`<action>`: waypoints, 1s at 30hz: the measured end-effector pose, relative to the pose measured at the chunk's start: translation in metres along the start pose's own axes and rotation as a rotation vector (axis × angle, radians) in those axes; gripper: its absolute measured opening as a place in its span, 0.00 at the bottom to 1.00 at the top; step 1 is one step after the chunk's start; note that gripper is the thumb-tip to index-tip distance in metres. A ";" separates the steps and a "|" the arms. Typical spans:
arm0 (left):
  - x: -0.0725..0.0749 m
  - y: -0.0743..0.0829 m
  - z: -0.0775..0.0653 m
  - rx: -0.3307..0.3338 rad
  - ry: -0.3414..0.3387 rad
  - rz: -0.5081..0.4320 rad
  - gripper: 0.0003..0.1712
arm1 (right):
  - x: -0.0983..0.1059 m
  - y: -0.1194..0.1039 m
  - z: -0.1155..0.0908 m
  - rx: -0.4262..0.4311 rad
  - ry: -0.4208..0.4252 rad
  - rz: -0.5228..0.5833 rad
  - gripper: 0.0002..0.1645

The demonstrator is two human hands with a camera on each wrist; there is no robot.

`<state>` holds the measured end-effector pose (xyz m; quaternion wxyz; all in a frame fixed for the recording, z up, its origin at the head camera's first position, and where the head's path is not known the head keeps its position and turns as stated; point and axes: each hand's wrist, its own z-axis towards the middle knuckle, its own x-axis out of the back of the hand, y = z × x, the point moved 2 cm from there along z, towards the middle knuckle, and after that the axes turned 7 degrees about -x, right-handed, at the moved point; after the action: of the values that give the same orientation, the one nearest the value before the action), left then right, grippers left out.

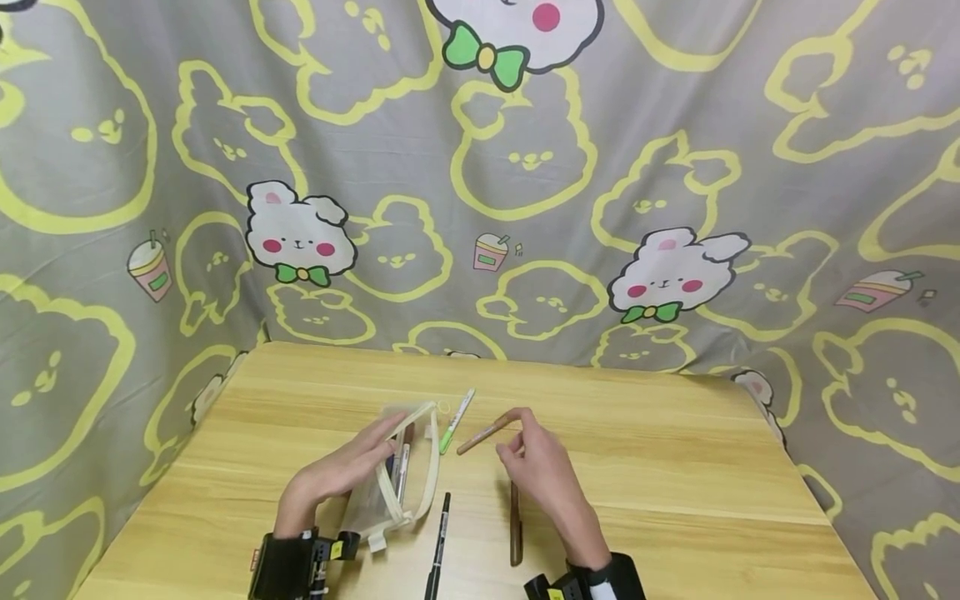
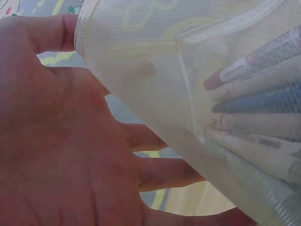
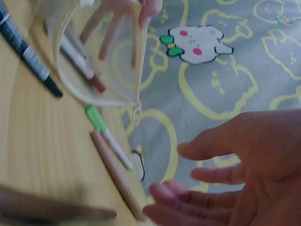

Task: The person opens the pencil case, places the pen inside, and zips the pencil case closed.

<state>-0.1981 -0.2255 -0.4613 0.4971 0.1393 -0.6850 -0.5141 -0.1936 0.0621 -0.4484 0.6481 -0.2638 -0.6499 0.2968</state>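
At the left, the left hand (image 1: 337, 479) has its fingers spread apart and almost straight, resting against the clear pouch (image 2: 160, 108); whether its thumb pinches the rim, I cannot tell. Inside the pouch, beyond these fingers, lie several pens, among them a blue pen (image 2: 263, 100). A black pen (image 1: 440, 542) lies on the table (image 1: 675, 483) between the hands, nearer to the person than the fingers. Farther away than the left fingers is a white-green pen (image 1: 457, 421). Next comes a light brown pen (image 1: 477, 438) — its end is at the right hand's (image 1: 543, 467) bent fingertips, with the thumb apart. A dark brown pen (image 1: 515, 529) lies below those fingers.
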 end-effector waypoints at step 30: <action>0.000 0.001 0.001 0.010 0.003 0.002 0.34 | -0.023 0.015 -0.026 -0.142 -0.168 -0.401 0.23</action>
<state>-0.1982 -0.2246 -0.4603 0.4979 0.1417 -0.6869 -0.5100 -0.1682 0.0563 -0.4755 0.6174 -0.1488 -0.7603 0.1364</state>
